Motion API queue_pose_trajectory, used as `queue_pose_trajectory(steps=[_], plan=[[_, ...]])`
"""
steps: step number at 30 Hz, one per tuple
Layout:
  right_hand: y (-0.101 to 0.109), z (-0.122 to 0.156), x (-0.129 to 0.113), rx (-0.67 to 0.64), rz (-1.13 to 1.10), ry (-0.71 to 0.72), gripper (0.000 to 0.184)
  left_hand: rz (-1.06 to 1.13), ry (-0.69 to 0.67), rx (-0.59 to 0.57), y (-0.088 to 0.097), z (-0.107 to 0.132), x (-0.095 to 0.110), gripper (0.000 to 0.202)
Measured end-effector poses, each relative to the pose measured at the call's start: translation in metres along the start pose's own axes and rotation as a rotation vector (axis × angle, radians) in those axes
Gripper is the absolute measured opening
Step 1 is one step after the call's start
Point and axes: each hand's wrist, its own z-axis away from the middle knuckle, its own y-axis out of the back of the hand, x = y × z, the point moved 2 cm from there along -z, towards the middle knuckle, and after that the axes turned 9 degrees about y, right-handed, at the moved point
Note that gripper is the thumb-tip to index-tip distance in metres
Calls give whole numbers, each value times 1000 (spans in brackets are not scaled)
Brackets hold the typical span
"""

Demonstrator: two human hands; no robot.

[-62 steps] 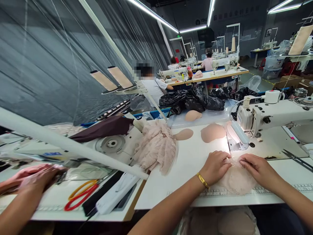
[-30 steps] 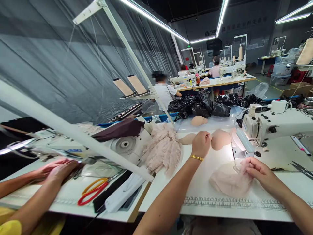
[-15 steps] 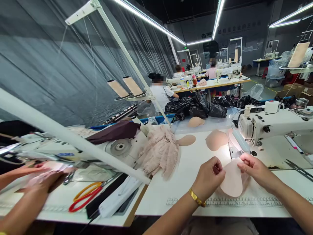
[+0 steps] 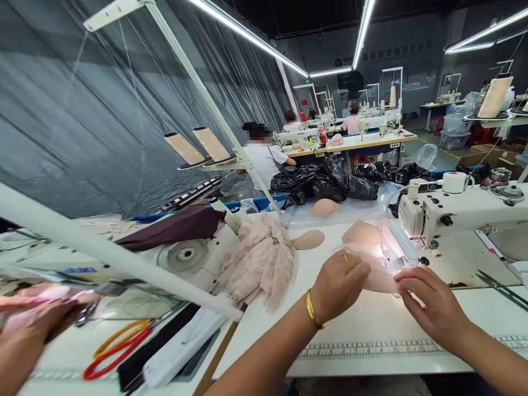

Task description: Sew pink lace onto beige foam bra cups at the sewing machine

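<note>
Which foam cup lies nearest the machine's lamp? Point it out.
The cup just beyond the left hand, brightly lit; the others lie farther left.

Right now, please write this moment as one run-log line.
left hand: holds pink piece | right hand: touches its edge | place: table, at sewing machine

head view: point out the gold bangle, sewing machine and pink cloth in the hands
gold bangle (image 4: 311, 311): head view, its outer band
sewing machine (image 4: 474, 207): head view, white arm
pink cloth (image 4: 377, 276): head view, part between the hands
</note>
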Motion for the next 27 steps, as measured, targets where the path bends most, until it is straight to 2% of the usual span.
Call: queue_pose_trajectory(steps=[2,4,6,8,10,12,14,16,21,27], plan=[[-6,5,19,-132,64,43,28,-160,-135,-113,-4,4,5,6],[-8,8,39,-246,87,75,33,-190,-242,-260,-14,3,12,17],[-4,10,56,-315,65,104,33,-169,-337,-313,-30,-5,20,13],[2,11,69,-375,44,119,32,-174,-379,-295,-49,-17,25,11],[8,12,77,-406,18,120,32,-208,-365,-291,-69,-28,27,14],[14,14,81,-399,-30,116,36,-242,-329,-289,-85,-34,25,12],[17,15,82,-378,-76,106,40,-252,-281,-245,-94,-35,20,12],[19,16,81,-383,-80,84,43,-228,-260,-183,-96,-33,16,18],[18,18,79,-469,61,59,39,-184,-382,-154,-95,-31,13,19],[18,24,80,-483,157,57,41,-196,-334,-138,-98,-35,18,20]])
